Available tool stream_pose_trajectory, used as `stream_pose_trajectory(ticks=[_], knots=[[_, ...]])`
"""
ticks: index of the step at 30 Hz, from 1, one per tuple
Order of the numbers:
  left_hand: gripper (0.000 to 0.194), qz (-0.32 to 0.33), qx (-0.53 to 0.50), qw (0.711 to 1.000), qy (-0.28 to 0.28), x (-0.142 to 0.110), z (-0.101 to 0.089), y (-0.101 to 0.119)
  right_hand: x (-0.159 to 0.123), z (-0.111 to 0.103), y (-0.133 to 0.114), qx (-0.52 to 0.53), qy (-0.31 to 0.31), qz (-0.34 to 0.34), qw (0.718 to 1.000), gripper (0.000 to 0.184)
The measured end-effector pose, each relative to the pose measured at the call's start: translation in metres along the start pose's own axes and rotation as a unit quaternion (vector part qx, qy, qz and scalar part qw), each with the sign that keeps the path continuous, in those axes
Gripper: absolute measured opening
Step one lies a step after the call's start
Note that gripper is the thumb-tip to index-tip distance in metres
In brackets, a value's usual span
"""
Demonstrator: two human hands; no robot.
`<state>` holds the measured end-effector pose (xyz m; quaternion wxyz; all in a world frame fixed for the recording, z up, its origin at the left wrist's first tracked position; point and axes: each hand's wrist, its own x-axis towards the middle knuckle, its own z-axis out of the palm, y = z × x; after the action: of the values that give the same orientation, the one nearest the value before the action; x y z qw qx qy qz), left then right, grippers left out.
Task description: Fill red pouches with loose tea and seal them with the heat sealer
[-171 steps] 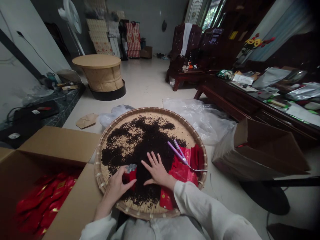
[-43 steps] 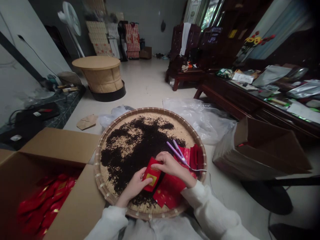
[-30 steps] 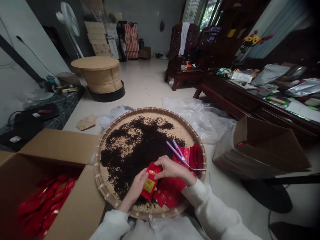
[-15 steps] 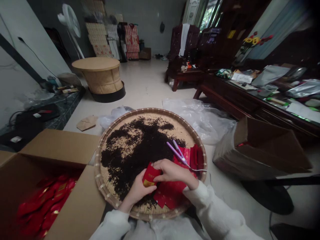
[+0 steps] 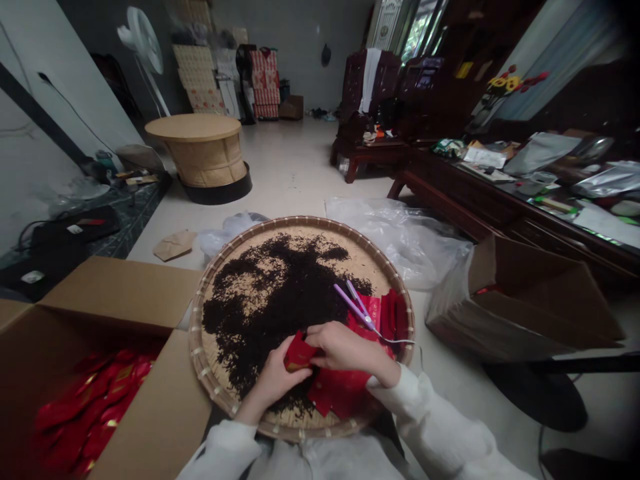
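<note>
A small red packet point(image 5: 299, 353) with a yellow patch is held over the near part of a round woven bamboo tray point(image 5: 200, 363). My left hand point(image 5: 277, 375) is closed around its left side. My right hand point(image 5: 339, 347) pinches its upper right edge, with the fingertips partly hidden. Dark loose tea leaves point(image 5: 280, 300) are spread across the tray. Right of my hands lie flat red packets point(image 5: 336, 393), partly under my right wrist. On the packets rests a purple clamp-like tool point(image 5: 356, 307) with a white cord.
An open cardboard box point(image 5: 165, 400) with many red packets point(image 5: 100, 407) stands at left. Another open box point(image 5: 525, 300) is at right. Clear plastic sheeting point(image 5: 395, 233) lies on the floor beyond the tray. A cluttered dark table point(image 5: 500, 200) and a round wooden table point(image 5: 195, 127) stand farther back.
The red packet has tipped, so its printed front shows less. My right hand has shifted slightly at its top edge; my left hand keeps its hold.
</note>
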<state>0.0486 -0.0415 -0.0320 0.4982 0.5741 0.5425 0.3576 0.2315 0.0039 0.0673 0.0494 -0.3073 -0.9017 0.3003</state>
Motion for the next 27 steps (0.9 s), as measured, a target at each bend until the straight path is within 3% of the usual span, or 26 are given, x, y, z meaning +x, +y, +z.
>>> stream_pose_trajectory(ticks=[3, 7, 13, 18, 21, 23, 27], knots=[[0.045, 0.016, -0.006, 0.999, -0.028, 0.001, -0.001, 0.003, -0.001, -0.004, 0.000, -0.017, 0.004, 0.002, 1.000, 0.003], [0.041, 0.029, 0.002, 1.000, -0.011, 0.002, -0.003, 0.006, -0.005, -0.015, 0.005, 0.018, 0.036, -0.015, 0.999, 0.009], [0.034, 0.066, 0.018, 0.997, 0.039, 0.002, -0.010, -0.004, -0.013, -0.031, 0.018, 0.060, 0.170, -0.016, 0.983, 0.013], [0.029, 0.123, 0.025, 0.990, 0.069, 0.002, -0.015, -0.013, -0.018, -0.032, 0.002, 0.049, 0.253, -0.074, 0.963, 0.012], [0.028, 0.171, -0.007, 0.984, 0.049, 0.003, -0.015, -0.013, -0.020, -0.028, -0.015, 0.040, 0.216, -0.118, 0.968, 0.016], [0.029, 0.185, -0.023, 0.982, 0.037, 0.003, -0.014, -0.013, -0.020, -0.026, -0.025, -0.014, 0.164, -0.104, 0.981, 0.023], [0.031, 0.132, 0.002, 0.989, 0.066, 0.002, -0.010, -0.017, -0.015, -0.024, -0.036, -0.107, 0.054, -0.033, 0.992, 0.028]])
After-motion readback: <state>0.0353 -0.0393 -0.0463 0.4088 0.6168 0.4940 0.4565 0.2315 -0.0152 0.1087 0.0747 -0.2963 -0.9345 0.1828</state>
